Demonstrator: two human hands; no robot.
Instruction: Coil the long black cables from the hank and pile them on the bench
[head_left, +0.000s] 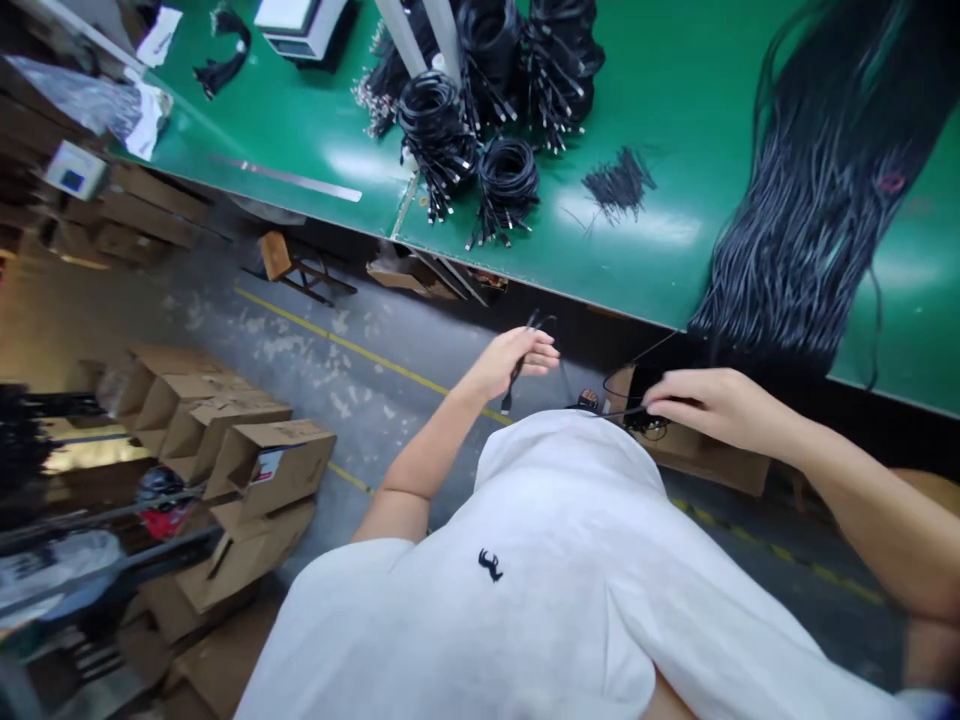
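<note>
My left hand (516,358) is closed around a thin black cable (523,360), whose plug end hangs down below the fingers. My right hand (705,402) pinches the same cable further along, beside a small dark coil near my lap. Both hands are held in front of my white shirt, just below the edge of the green table (675,250). A large bundle of long black cables (810,220) hangs over the table edge above my right hand.
Several coiled black cable bundles (480,130) and a small pile of black ties (619,182) lie on the table. Open cardboard boxes (247,460) stand on the floor at the left. Another box (712,465) sits under the table edge.
</note>
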